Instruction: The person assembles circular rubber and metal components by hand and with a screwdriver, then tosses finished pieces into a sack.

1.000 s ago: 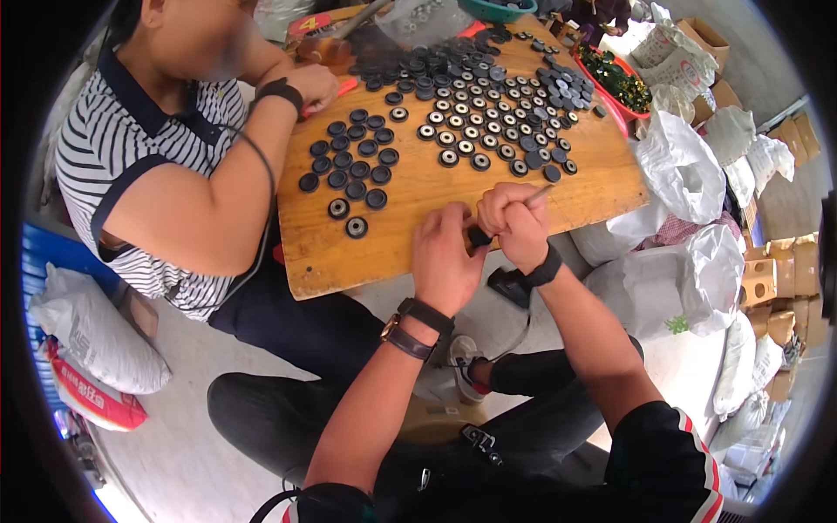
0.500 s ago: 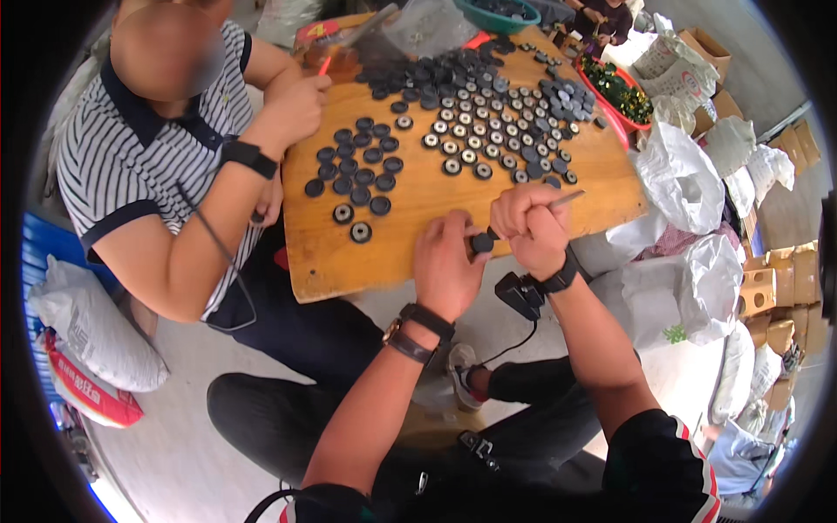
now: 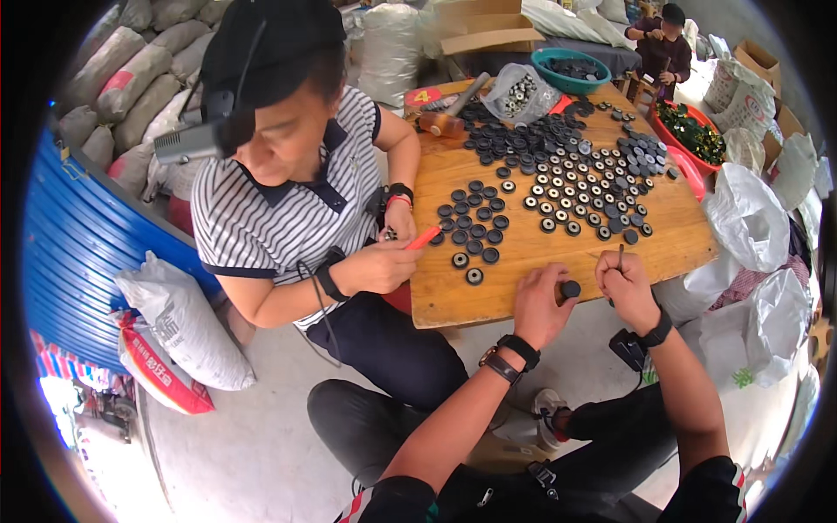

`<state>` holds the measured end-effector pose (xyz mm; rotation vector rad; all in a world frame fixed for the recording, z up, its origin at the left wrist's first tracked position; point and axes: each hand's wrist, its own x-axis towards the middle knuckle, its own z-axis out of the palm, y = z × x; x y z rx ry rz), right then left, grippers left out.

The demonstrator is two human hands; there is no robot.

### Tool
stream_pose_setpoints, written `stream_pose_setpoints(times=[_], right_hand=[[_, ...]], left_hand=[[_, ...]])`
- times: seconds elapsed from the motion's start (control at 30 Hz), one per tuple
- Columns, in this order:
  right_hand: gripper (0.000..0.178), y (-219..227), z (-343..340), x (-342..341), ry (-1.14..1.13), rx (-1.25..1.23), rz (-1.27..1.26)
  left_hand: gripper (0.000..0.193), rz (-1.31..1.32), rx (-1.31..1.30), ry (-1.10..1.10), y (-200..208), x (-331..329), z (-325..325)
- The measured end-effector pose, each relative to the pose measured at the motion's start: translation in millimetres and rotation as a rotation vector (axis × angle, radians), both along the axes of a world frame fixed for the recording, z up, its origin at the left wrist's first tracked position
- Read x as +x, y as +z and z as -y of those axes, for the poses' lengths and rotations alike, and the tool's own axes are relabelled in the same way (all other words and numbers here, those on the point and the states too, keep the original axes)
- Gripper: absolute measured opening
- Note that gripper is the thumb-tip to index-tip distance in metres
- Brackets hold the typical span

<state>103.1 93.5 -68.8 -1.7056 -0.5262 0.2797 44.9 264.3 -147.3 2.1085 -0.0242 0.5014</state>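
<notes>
From my end, left hand point(image 3: 540, 305) has a round black cap point(image 3: 570, 288) pinched by its sides at the table's point(image 3: 684, 248) near edge, flat face up. Right hand point(image 3: 626, 283) is fisted round a thin tool point(image 3: 621, 253), near the cap but not touching. Can't make out the tip, tbh. I'd keep the left fingertips low, out of the tool's line, and go gently.

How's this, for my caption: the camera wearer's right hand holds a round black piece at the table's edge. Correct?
Not quite: in the head view, the left hand holds the round black piece at the edge of the table.
</notes>
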Motion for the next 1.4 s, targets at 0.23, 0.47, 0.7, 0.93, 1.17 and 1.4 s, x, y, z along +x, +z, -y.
stream_pose_setpoints(times=[0.23,0.47,0.7,0.93,1.17,1.4], right_hand=[[0.031,-17,6,-14,0.048,0.093,0.085],[0.023,3,-3,-9,0.184,0.078,-0.008],[0.016,0,-9,-13,0.200,0.171,0.035],[0.022,3,-11,-16,0.235,0.250,-0.048],[0.023,6,-5,-38,0.053,0.217,0.270],[0.026,5,2,-53,-0.100,0.174,0.799]], left_hand=[[0.028,-0.215,-1.091,-0.288,26,-12,-22],[0.020,-0.202,-1.337,-0.533,38,-27,-30],[0.025,-0.083,-1.048,-0.318,64,-44,-21],[0.018,0.180,-0.482,-0.053,77,-55,-10],[0.022,0.060,-0.806,0.017,90,-58,7],[0.031,-0.003,-1.134,-0.179,95,-68,13]])
